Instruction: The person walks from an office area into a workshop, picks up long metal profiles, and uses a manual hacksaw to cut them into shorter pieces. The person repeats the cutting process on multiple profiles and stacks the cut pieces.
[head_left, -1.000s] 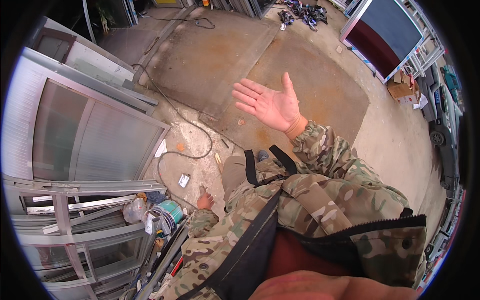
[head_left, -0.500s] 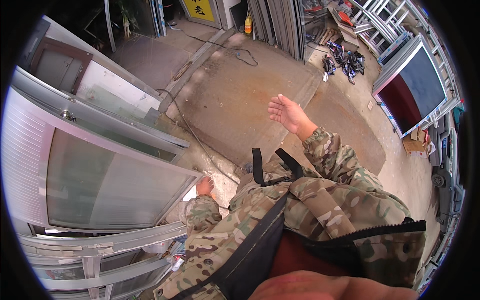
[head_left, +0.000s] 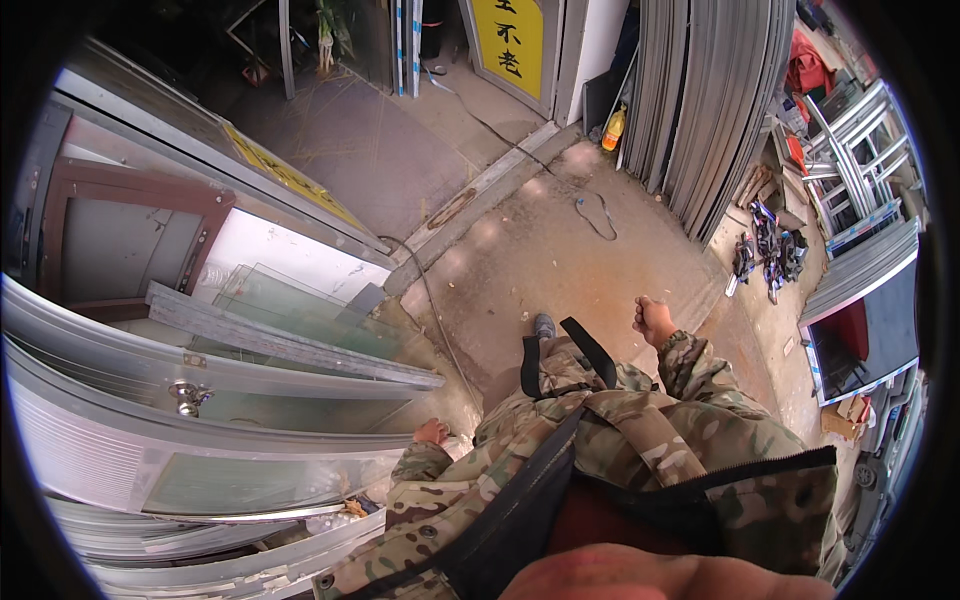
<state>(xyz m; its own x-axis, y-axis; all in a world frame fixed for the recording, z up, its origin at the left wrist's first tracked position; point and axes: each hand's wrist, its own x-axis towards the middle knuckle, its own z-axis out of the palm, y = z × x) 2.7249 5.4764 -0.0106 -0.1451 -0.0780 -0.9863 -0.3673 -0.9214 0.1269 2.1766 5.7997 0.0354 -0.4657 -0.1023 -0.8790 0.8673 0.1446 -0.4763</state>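
My right hand [head_left: 655, 320] hangs in front of me on the right, over the concrete floor [head_left: 540, 255]. Its fingers are curled in and nothing shows in them. Low on the left, my left hand [head_left: 431, 432] is held at my side, its fingers loosely apart and holding nothing. Closest to that hand are the ends of a leaning silver-framed door [head_left: 230, 485] with a glass pane and a long grey metal profile [head_left: 290, 340]. I cannot tell whether the left hand touches either. Both sleeves are camouflage. One grey shoe [head_left: 544, 326] shows below my jacket.
A dark cable [head_left: 440, 325] runs along the floor to a doorway sill [head_left: 490, 190]. Tall grey profiles [head_left: 715, 100] stand at the far right of the doorway, beside a yellow bottle [head_left: 613, 128]. Dark scraps [head_left: 770, 250] and a framed panel [head_left: 865, 335] lie farther right.
The view has moved forward and turned right, bringing the doorway and standing profiles closer. My right hand has dropped nearer my body and its fingers have curled in. The shoe has come into view.
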